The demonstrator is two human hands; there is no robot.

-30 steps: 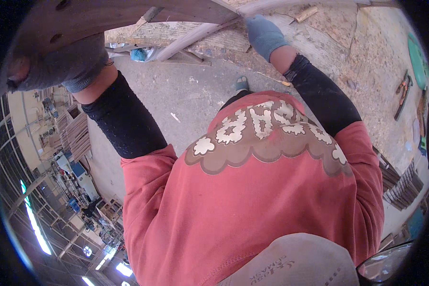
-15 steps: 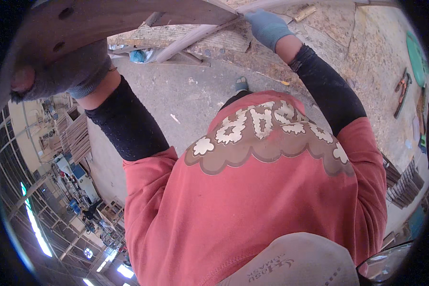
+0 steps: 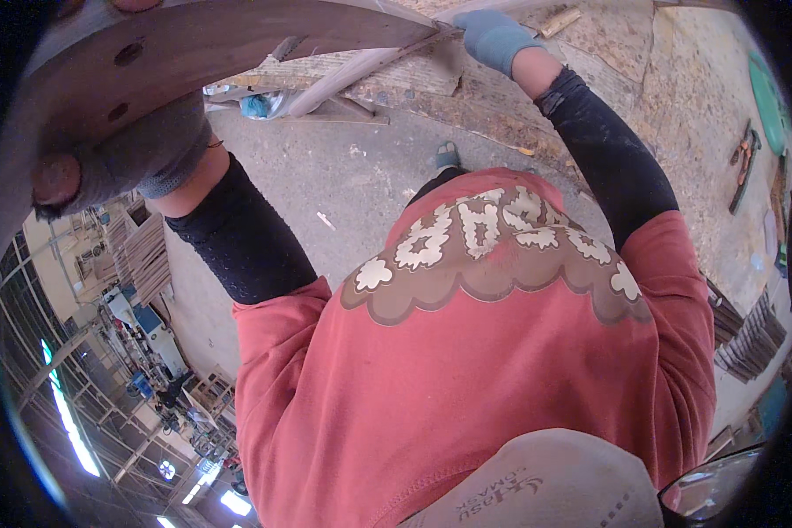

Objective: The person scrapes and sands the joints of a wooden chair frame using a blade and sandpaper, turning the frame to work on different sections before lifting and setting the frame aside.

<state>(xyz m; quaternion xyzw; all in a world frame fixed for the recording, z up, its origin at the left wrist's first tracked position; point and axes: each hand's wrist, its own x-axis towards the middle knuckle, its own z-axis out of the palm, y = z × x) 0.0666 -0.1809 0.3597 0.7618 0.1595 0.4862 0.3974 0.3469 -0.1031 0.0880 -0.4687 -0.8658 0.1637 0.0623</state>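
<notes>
A curved brown wooden board (image 3: 264, 40) with dark round holes crosses the upper left, close to the camera. My left hand (image 3: 136, 150), in a grey glove with bare fingertips, is wrapped round its near end from below. Over the workbench, my right hand (image 3: 495, 40), in a blue-grey glove, is closed beside the board's far tip. There the board meets a paler slanting wooden bar (image 3: 361, 69). The right fingertips are partly hidden, so what they pinch cannot be made out.
The worn workbench (image 3: 607, 114) carries a short wood strip (image 3: 561, 22), orange-handled pliers (image 3: 744, 169) and a green rounded object (image 3: 766, 101). Stacked wooden slats lie at the right (image 3: 752, 343) and left (image 3: 141, 255). A blue crumpled item (image 3: 255, 106) is under the bar.
The board's near end and my left hand have shifted slightly, bringing more fingertips into view. My right hand has moved slightly up, staying at the board's tip.
</notes>
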